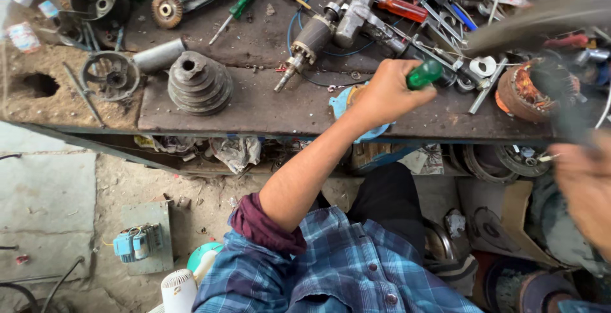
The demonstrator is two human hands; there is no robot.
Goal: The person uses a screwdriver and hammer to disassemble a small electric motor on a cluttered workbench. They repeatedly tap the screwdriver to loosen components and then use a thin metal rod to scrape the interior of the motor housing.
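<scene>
Counter (267,106): bare strip just right of stepped pulley (199,82), passable; motor armature (313,36) behind it; tool clutter blocks far right.

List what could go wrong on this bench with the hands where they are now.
1. The left hand grips a green-handled screwdriver over crowded loose tools; its hidden tip could slip or snag something.
2. The right hand is motion-blurred near the copper-wound stator at the bench edge; a knock might send it off.
</scene>
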